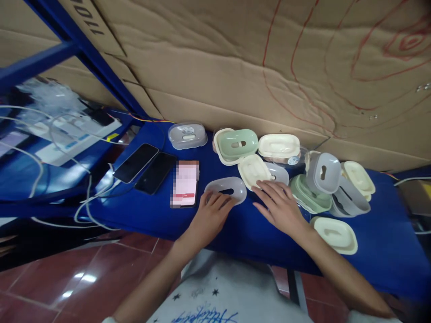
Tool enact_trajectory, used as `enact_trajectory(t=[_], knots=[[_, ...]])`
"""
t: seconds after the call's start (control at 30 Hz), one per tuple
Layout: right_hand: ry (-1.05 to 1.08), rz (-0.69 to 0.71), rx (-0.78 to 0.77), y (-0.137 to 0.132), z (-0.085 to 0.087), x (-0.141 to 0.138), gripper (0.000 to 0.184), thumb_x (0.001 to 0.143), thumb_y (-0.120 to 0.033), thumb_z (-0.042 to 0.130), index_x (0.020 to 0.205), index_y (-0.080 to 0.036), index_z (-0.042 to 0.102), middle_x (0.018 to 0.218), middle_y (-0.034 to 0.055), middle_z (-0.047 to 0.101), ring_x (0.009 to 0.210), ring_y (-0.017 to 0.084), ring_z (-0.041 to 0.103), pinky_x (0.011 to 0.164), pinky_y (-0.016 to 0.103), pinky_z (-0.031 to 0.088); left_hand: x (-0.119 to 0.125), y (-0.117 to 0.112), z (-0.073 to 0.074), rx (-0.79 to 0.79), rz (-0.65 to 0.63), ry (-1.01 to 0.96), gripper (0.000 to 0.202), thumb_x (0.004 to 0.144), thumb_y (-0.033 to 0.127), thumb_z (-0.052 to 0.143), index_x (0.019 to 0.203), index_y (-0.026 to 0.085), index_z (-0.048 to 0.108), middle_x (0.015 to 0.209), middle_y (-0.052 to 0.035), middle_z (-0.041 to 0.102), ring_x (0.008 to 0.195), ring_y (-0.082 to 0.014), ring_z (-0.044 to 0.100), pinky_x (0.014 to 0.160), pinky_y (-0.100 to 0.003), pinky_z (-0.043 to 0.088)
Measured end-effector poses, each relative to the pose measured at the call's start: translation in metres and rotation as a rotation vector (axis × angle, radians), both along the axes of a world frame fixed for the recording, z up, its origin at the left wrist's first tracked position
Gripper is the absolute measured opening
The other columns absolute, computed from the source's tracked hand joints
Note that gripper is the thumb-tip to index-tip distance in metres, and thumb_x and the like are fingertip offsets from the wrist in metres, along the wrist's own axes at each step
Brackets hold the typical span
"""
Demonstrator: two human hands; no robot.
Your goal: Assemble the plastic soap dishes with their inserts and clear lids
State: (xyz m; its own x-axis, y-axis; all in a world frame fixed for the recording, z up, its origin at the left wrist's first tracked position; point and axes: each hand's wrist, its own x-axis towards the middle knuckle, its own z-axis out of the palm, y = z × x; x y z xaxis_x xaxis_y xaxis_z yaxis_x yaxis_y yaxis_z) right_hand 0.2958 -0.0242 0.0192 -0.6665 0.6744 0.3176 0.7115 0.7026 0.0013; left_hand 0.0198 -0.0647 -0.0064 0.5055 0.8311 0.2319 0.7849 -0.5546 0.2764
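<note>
2 hands (213, 213) (279, 206) at grey, cream dishes (239, 190) (254, 169)

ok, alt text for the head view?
A person's left hand touches a gray oval dish on a blue table, right hand at the edge of a cream dish. Other pastel dishes and three phones lie nearby.

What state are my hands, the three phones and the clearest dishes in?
Left hand: fingers over rim of front grey dish
Front grey dish: uncovered
Right hand: fingers spread at middle cream dish, contact unclear
Middle cream dish: uncovered
Right phone: screen lit
Middle phone: screen dark
Left phone: screen dark
Back grey dish: clear cover on
Back green dish: uncovered
Front cream dish: uncovered
</note>
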Motion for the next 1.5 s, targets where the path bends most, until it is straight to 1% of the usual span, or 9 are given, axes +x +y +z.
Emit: enact_trajectory(t=[0.1, 0.23, 0.4, 0.5, 0.63, 0.8, 0.93, 1.17, 1.5], knots=[[-0.070, -0.026, 0.009, 0.018, -0.010, -0.019, 0.048, 0.111, -0.035, 0.061, 0.154, -0.016, 0.060, 0.155, 0.0176, 0.065, 0.142, 0.035, 0.060, 0.120, 0.056, 0.043, 0.000, -0.011, -0.006, 0.048, 0.027, 0.020, 0.045, 0.102, 0.003, 0.054, 0.140, 0.023, 0.068, 0.141, -0.0122, 0.072, 0.136, -0.0328, 0.064, 0.126, -0.067, 0.039], [-0.025, 0.002, 0.059, 0.027, -0.016, -0.021, 0.031, 0.112, -0.021, 0.055, 0.137, -0.017, 0.072, 0.141, 0.0146, 0.075, 0.130, 0.031, 0.068, 0.112, 0.051, 0.049, -0.009, -0.021, -0.015, 0.077, 0.038, -0.005, 0.044, 0.104, 0.002, 0.051, 0.141, 0.024, 0.063, 0.149, -0.0121, 0.069, 0.140, -0.0321, 0.064, 0.128, -0.067, 0.035], [0.164, 0.111, -0.023, -0.009, -0.007, 0.000, 0.030, 0.110, -0.022, 0.059, 0.138, -0.021, 0.069, 0.142, 0.0113, 0.074, 0.136, 0.029, 0.066, 0.121, 0.053, 0.048, -0.027, -0.035, -0.010, 0.185, 0.029, -0.313, 0.031, 0.112, 0.014, 0.053, 0.142, 0.025, 0.055, 0.142, -0.0099, 0.074, 0.134, -0.0227, 0.070, 0.126, -0.052, 0.043], [0.209, 0.188, -0.141, -0.037, -0.013, 0.008, 0.031, 0.109, -0.021, 0.061, 0.139, -0.023, 0.068, 0.152, 0.0124, 0.067, 0.149, 0.029, 0.058, 0.126, 0.054, 0.049, -0.032, -0.044, -0.003, 0.245, 0.003, -0.408, 0.029, 0.112, 0.014, 0.055, 0.139, 0.025, 0.055, 0.145, -0.0090, 0.073, 0.137, -0.0203, 0.068, 0.131, -0.050, 0.036], [0.217, 0.144, -0.102, -0.055, -0.031, 0.011, 0.036, 0.108, -0.019, 0.060, 0.143, -0.024, 0.066, 0.162, 0.0143, 0.057, 0.157, 0.034, 0.049, 0.127, 0.061, 0.047, -0.026, -0.046, -0.005, 0.220, -0.040, -0.301, 0.030, 0.112, 0.011, 0.052, 0.137, 0.027, 0.059, 0.151, -0.0064, 0.070, 0.142, -0.0225, 0.064, 0.136, -0.055, 0.022], [0.306, -0.003, -0.031, -0.063, -0.043, 0.010, 0.052, 0.109, -0.021, 0.061, 0.159, -0.027, 0.052, 0.161, 0.0158, 0.058, 0.149, 0.033, 0.056, 0.118, 0.056, 0.054, -0.014, -0.032, -0.022, 0.110, -0.064, -0.175, 0.045, 0.107, 0.003, 0.049, 0.144, 0.027, 0.060, 0.156, -0.0051, 0.067, 0.148, -0.0252, 0.059, 0.137, -0.063, 0.017], [0.263, 0.003, -0.054, -0.076, -0.050, -0.001, 0.064, 0.109, -0.026, 0.062, 0.169, -0.026, 0.039, 0.167, 0.0195, 0.049, 0.152, 0.035, 0.052, 0.117, 0.057, 0.053, -0.011, -0.024, -0.028, -0.008, -0.146, -0.127, 0.053, 0.106, 0.000, 0.045, 0.150, 0.027, 0.057, 0.162, -0.0056, 0.061, 0.156, -0.0263, 0.050, 0.137, -0.067, 0.021], [0.220, -0.050, -0.003, -0.081, -0.058, -0.008, 0.046, 0.110, -0.030, 0.063, 0.155, -0.023, 0.055, 0.142, 0.0154, 0.068, 0.135, 0.034, 0.060, 0.112, 0.053, 0.049, -0.009, -0.021, -0.027, 0.030, -0.122, -0.190, 0.032, 0.113, 0.023, 0.055, 0.143, 0.022, 0.063, 0.167, -0.0143, 0.052, 0.161, -0.0299, 0.044, 0.133, -0.058, 0.037], [0.180, -0.028, 0.026, -0.081, -0.052, -0.007, 0.038, 0.109, -0.021, 0.061, 0.147, -0.024, 0.062, 0.147, 0.0142, 0.067, 0.136, 0.032, 0.062, 0.111, 0.049, 0.048, -0.010, -0.028, -0.029, 0.121, -0.133, -0.167, 0.027, 0.115, 0.029, 0.055, 0.136, 0.019, 0.068, 0.150, -0.0105, 0.069, 0.149, -0.0287, 0.056, 0.116, -0.047, 0.053]])
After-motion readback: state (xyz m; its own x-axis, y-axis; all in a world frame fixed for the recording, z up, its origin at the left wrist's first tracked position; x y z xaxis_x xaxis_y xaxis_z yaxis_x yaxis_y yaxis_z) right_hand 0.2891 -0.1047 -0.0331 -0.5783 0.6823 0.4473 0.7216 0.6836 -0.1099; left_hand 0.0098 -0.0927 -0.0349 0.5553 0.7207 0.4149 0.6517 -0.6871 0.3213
